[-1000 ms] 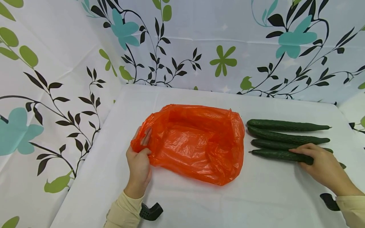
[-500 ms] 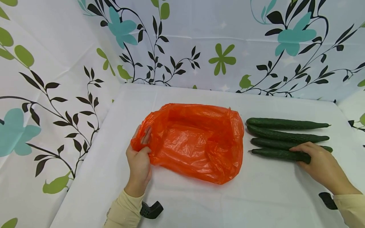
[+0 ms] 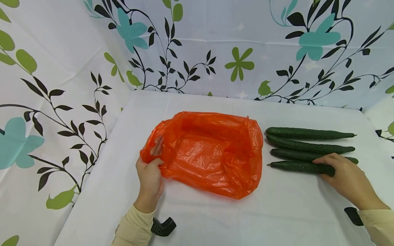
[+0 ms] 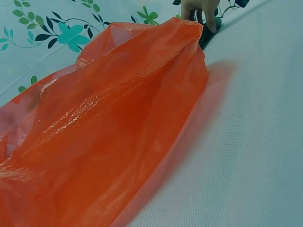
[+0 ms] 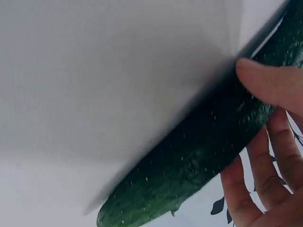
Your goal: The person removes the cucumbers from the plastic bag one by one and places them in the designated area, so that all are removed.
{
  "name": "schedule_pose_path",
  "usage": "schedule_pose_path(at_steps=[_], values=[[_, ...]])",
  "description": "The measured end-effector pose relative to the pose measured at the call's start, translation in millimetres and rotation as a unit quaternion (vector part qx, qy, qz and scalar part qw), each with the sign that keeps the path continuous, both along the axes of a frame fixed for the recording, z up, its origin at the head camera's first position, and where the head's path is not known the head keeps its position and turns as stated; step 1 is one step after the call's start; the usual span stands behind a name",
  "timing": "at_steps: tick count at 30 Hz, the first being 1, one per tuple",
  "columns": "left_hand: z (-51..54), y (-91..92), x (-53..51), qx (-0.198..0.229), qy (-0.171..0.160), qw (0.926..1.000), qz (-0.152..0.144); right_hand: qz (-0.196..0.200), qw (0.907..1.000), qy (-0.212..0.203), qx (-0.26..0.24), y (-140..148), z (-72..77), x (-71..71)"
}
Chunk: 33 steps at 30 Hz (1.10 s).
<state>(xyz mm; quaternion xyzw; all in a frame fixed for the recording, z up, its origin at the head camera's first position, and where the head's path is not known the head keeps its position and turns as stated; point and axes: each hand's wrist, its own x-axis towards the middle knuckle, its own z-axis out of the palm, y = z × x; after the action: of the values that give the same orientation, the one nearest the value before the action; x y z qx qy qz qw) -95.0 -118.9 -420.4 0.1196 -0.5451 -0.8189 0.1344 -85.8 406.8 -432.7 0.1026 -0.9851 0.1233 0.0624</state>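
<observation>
In the head view an orange plastic bag (image 3: 200,153) lies on the white table with its mouth spread wide. My left hand (image 3: 149,181) holds the bag's left rim, thumb in front and fingers behind the film. To the bag's right, several dark green cucumbers lie roughly side by side. My right hand (image 3: 346,181) grips the nearest cucumber (image 3: 295,166) towards its right end. The right wrist view shows the thumb (image 5: 270,82) on one side of this cucumber (image 5: 189,146) and the fingers on the other. Orange film (image 4: 113,123) hides the left hand in its wrist view.
The other cucumbers (image 3: 309,133) lie just beyond the gripped one. A white cloth (image 3: 246,222) covers the table, and patterned curtains (image 3: 197,44) hang behind and at the left. A black device sits at the left wrist (image 3: 163,226), another at the right wrist (image 3: 353,216).
The gripped cucumber's right end, visible past my right hand a second ago, is now hidden by it. Its pointed tip has shifted slightly left. My left hand and the bag have barely moved.
</observation>
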Motion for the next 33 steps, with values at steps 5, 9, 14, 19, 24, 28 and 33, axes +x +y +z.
schedule_pose_path(at_steps=[5, 9, 14, 19, 24, 28, 33], values=[[0.4, -1.3, -0.7, 0.012, 0.014, 0.9998, 0.0, -0.019, 0.9994, -0.031, 0.001, 2, 5.1, -0.4], [0.4, -2.0, -1.1, 0.018, 0.047, 0.9987, -0.01, -0.02, 0.9992, -0.036, -0.006, 1, 9.3, -0.9], [1.2, -3.6, -0.1, 0.026, 0.066, 0.9973, -0.019, -0.023, 0.9989, -0.039, -0.012, -3, 12.7, -3.1], [3.8, -5.9, 0.7, 0.016, 0.081, 0.9966, -0.001, -0.032, 0.9983, -0.043, -0.025, -6, 17.2, -3.6], [9.1, -9.0, -0.2, 0.013, 0.113, 0.9935, -0.006, -0.036, 0.9983, -0.039, -0.024, -9, 24.4, -5.2], [18.2, -14.3, -3.2, 0.012, 0.131, 0.9913, -0.01, -0.038, 0.9985, -0.036, -0.019, -12, 30.2, -7.8], [39.9, -24.4, -14.0, -0.004, 0.15, 0.9887, -0.007, -0.038, 0.9983, -0.032, -0.029, -15, 34.8, -11.8]])
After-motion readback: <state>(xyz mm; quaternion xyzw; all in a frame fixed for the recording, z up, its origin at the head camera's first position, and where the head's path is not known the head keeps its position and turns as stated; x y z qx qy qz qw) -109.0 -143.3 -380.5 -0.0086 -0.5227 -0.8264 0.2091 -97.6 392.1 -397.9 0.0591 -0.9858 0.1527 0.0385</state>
